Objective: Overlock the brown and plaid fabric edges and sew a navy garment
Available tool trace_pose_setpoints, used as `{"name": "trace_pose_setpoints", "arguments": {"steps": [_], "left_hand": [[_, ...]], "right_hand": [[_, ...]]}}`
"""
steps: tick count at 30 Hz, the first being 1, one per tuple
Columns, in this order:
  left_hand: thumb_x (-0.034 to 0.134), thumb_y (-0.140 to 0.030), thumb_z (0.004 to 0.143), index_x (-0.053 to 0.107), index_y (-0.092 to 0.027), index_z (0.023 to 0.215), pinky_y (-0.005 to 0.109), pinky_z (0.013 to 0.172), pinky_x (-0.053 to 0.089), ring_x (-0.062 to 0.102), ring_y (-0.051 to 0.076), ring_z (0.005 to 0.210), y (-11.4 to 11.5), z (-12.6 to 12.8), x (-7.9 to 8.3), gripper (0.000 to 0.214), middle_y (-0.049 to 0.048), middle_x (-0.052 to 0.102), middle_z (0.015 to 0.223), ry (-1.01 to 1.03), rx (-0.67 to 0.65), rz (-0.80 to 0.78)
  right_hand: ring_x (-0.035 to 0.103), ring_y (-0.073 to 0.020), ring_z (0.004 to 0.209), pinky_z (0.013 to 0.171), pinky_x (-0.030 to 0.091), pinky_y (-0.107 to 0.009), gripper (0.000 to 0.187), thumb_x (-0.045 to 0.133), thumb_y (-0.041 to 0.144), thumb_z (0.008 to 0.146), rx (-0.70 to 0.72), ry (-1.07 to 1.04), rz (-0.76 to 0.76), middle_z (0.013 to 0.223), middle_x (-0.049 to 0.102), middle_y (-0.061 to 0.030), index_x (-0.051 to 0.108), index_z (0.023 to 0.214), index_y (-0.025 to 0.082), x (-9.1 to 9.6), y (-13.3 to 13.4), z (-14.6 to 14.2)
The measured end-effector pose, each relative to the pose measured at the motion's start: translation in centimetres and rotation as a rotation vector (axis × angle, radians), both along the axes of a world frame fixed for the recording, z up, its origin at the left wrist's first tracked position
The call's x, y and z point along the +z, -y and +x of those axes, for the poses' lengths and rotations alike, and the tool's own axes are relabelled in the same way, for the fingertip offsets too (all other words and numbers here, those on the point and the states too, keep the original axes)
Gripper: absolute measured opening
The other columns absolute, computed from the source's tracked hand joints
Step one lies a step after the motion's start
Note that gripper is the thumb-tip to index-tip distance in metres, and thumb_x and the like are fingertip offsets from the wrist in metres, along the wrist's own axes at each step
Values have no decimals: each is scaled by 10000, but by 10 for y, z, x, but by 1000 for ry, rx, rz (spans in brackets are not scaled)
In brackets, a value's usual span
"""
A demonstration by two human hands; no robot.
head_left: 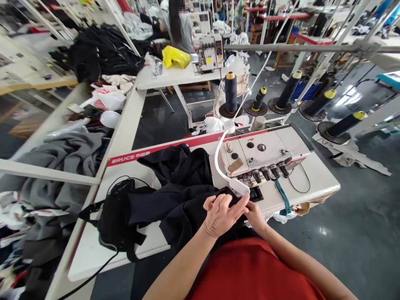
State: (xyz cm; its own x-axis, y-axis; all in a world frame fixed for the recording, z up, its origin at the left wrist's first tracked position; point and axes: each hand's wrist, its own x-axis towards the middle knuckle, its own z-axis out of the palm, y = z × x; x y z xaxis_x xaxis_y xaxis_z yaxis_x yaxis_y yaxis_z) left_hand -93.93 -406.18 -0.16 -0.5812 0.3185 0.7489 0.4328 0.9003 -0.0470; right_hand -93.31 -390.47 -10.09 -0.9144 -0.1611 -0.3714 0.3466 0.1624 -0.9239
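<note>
A dark navy cloth piece (190,208) lies bunched over the sewing table and runs up to the machine's front. My left hand (221,213) rests on the cloth with its fingers apart, the index stretched out near the head of a white gooseneck lamp (240,187). Close beside it, my right hand (256,216) has its fingers bent together at the cloth's edge; the tips are partly hidden behind my left hand. In front of both hands stands a white overlock sewing machine (262,150) with several black tension knobs. The lamp head covers part of the needle area.
A black bag (117,216) with a cord sits on the table's left. Several dark thread cones (231,93) stand behind the machine. To the left, a bin holds grey cloth (71,158). Across the way, a person (181,29) sits near another machine (208,52) and a yellow bag (176,57).
</note>
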Motion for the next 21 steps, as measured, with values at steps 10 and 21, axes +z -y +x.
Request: {"name": "trace_pose_setpoints", "arguments": {"steps": [10, 21], "left_hand": [[519, -511, 855, 508, -424, 1269, 362, 845, 285, 537, 179, 886, 0, 4, 1, 423, 44, 603, 919, 212, -5, -130], [606, -449, 804, 460, -138, 1299, 510, 993, 266, 456, 340, 1162, 47, 10, -29, 602, 188, 551, 1187, 346, 299, 190]], "right_hand": [[517, -176, 732, 667, 427, -281, 267, 603, 446, 732, -75, -10, 1, 693, 584, -11, 623, 735, 179, 10, 7, 8], [444, -123, 606, 572, 345, -251, 231, 627, 381, 735, -142, 84, -32, 615, 492, 20, 551, 656, 178, 12, 13, 13]]}}
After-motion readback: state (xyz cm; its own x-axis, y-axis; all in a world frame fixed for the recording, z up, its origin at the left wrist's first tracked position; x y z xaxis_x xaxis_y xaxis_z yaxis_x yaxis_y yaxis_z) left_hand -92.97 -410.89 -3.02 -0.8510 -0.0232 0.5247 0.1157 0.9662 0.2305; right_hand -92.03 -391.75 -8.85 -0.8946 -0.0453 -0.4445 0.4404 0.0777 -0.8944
